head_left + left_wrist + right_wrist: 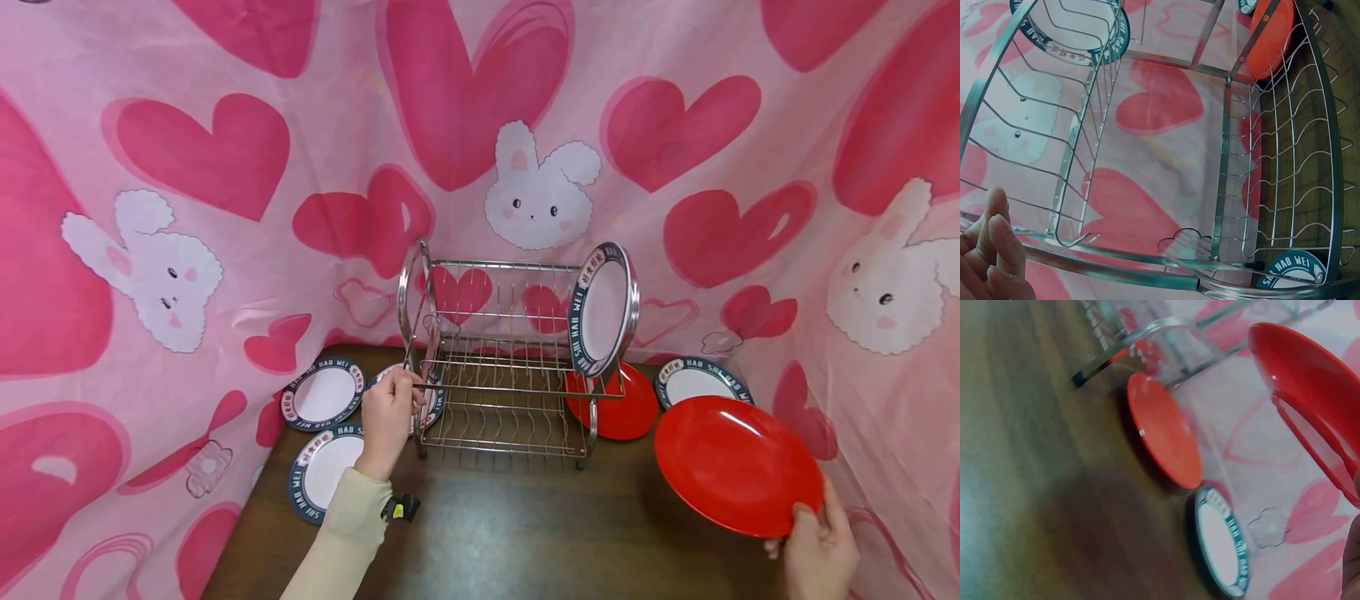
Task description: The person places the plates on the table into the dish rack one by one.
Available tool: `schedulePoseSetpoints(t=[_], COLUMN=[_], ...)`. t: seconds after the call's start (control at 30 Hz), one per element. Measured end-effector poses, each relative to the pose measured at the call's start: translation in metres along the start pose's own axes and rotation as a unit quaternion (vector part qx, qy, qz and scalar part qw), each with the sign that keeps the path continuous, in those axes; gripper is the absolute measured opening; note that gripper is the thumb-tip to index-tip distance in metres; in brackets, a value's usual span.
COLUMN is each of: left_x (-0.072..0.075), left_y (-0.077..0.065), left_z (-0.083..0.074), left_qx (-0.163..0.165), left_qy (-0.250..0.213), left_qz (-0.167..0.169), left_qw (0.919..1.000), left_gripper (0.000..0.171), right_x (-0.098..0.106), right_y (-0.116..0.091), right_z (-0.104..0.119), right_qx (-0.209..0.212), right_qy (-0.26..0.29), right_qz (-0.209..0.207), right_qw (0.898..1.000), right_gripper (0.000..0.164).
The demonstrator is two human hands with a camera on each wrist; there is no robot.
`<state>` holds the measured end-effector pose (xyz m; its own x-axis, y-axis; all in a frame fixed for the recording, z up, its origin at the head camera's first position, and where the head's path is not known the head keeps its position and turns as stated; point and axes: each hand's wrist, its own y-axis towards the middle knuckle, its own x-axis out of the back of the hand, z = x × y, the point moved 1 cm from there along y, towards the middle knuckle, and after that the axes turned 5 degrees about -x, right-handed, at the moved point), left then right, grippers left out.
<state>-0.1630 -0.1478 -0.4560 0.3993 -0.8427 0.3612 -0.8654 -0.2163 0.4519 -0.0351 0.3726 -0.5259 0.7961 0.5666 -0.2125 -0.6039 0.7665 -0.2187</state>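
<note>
A red plate [738, 467] is held up at the right by my right hand [821, 542], which pinches its near right edge, thumb on top. The right wrist view shows this plate's underside [1310, 369] from close by. My left hand [392, 412] grips the upper front left corner of a two-tier metal dish rack [502, 387]. Its curled fingers [1007, 244] show beside the rail in the left wrist view. A white plate with a dark lettered rim [602, 312] stands on edge at the right end of the rack's upper tier.
Another red plate [622, 408] lies on the brown table [510, 525] at the rack's right, with a dark-rimmed plate [701, 383] beyond it. More dark-rimmed plates [322, 396] lie left of and behind the rack. A pink heart-print cloth [337, 125] walls the table in.
</note>
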Motion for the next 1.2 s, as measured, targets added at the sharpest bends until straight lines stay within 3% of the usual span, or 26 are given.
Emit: schedulePoseSetpoints(t=[0.27,0.53,0.73,1.2], left_x=[-0.001,0.000,0.000,0.000], left_y=[-0.001,0.000,0.000,-0.001], left_z=[0.000,0.000,0.000,-0.001], left_qx=[0.003,-0.003,-0.001,0.011], left_qy=[0.008,0.000,-0.003,-0.012], left_qz=[-0.001,0.000,0.001,0.006], left_qw=[1.0000,1.0000,1.0000,0.9998], left_gripper=[0.034,0.035,0.033,0.032], right_x=[-0.009,-0.018,-0.028,-0.049], right_y=[-0.014,-0.024,-0.040,-0.064], right_z=[0.025,0.050,0.063,0.111], right_qx=[0.036,-0.018,0.025,0.055], right_qy=[0.022,0.020,0.063,0.017], right_qz=[0.015,-0.005,-0.010,-0.038], right_qw=[0.999,1.000,0.998,0.998], right_gripper=[0.054,0.054,0.052,0.050])
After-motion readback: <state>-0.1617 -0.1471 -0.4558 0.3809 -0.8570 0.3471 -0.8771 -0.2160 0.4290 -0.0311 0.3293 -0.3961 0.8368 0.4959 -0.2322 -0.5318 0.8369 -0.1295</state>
